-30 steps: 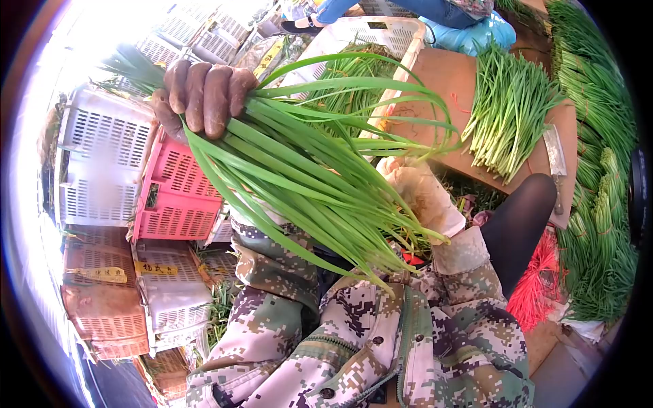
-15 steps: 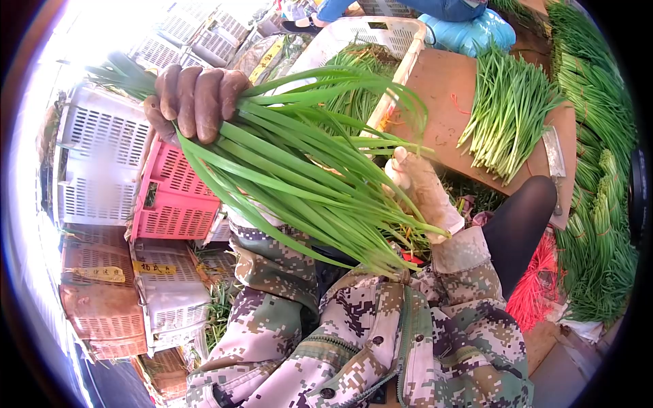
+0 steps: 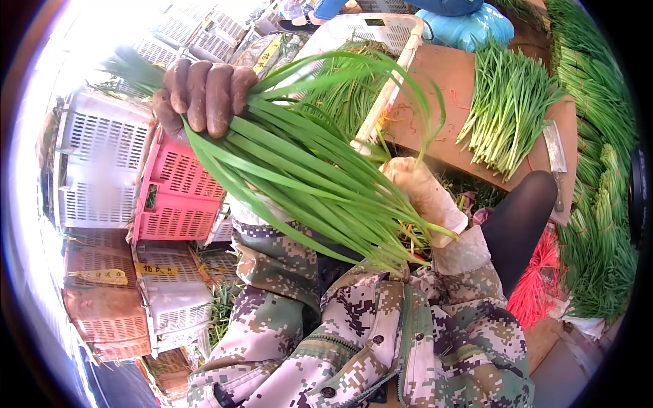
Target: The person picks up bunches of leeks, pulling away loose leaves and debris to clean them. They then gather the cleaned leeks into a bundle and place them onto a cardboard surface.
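A large bunch of long flat green leaves lies across the middle of the view. My left hand, in a brown glove, is wrapped round its upper left part, with leaf ends sticking out behind the fist. My right hand, in a pale, stained glove, is at the right side of the bunch. Its fingers are mostly hidden by the leaves, so what they hold cannot be made out. Beyond it, a pile of cut green stalks rests on a brown board, beside a knife.
A white crate of greens stands ahead. Pink and white crates are on the left. Tied green bundles line the right, near red strings. A person's blue-clad leg shows at the top.
My left hand has shifted slightly right and up with the bunch. My right hand's raised fingers have dropped behind the leaves, and some leaves now arch upward above it.
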A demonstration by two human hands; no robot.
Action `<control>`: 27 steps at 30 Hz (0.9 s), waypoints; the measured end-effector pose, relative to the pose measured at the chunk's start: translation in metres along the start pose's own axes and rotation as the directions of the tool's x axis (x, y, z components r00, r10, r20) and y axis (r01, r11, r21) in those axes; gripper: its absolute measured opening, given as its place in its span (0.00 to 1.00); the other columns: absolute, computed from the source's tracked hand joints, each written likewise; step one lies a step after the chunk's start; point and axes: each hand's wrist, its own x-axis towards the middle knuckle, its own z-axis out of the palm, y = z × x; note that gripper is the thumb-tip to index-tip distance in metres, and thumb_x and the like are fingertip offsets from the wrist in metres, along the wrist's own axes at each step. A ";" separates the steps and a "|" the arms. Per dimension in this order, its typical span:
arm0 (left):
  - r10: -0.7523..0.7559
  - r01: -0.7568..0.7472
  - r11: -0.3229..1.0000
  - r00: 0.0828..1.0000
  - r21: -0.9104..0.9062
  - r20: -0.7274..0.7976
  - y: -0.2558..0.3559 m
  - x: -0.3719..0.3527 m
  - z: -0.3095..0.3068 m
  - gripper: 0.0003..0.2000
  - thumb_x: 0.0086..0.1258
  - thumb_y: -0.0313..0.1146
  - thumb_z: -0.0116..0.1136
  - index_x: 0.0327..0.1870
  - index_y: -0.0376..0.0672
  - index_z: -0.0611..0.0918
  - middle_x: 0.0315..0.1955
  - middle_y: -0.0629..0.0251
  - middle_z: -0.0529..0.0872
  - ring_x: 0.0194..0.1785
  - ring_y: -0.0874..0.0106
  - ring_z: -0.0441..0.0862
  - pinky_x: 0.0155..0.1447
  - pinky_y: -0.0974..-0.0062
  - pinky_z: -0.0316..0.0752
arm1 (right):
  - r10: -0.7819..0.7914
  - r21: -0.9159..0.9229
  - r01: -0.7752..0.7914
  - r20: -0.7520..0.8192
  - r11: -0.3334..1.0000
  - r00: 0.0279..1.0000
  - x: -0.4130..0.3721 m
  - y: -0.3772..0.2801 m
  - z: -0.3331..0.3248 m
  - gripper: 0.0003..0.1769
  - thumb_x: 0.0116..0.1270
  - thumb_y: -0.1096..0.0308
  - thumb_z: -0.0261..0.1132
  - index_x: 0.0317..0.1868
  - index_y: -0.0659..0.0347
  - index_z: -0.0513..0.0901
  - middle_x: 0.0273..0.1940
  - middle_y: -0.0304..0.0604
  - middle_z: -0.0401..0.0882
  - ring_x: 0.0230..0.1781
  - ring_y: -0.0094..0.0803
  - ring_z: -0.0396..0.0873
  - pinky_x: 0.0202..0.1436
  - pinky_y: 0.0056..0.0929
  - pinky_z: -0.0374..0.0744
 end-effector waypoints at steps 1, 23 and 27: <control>-0.019 0.019 0.999 1.000 0.031 0.022 0.002 0.001 -0.005 0.13 0.76 0.44 0.44 0.32 0.48 0.72 0.21 0.75 0.75 0.26 0.78 0.77 0.38 0.75 0.70 | 0.027 -0.194 -0.007 0.103 0.981 0.994 0.001 -0.001 -0.002 0.08 0.65 0.67 0.64 0.34 0.65 0.81 0.33 0.36 0.81 0.32 0.20 0.76 0.37 0.20 0.75; 0.074 0.544 0.690 0.603 0.478 -0.794 0.080 0.080 -0.061 0.08 0.65 0.38 0.53 0.31 0.44 0.78 0.20 0.66 0.78 0.23 0.69 0.77 0.31 0.71 0.75 | -0.023 -0.759 -0.333 -0.415 0.559 0.909 0.001 0.061 -0.099 0.06 0.69 0.70 0.58 0.42 0.60 0.81 0.29 0.39 0.81 0.23 0.21 0.76 0.28 0.22 0.75; 0.125 0.499 0.712 0.602 0.494 -0.788 0.082 0.090 -0.089 0.08 0.68 0.37 0.50 0.31 0.44 0.78 0.19 0.68 0.76 0.23 0.70 0.75 0.29 0.72 0.72 | -0.160 -0.671 -0.151 -0.379 0.726 0.912 0.001 0.040 -0.074 0.08 0.72 0.70 0.56 0.39 0.62 0.81 0.23 0.32 0.76 0.18 0.16 0.67 0.22 0.16 0.66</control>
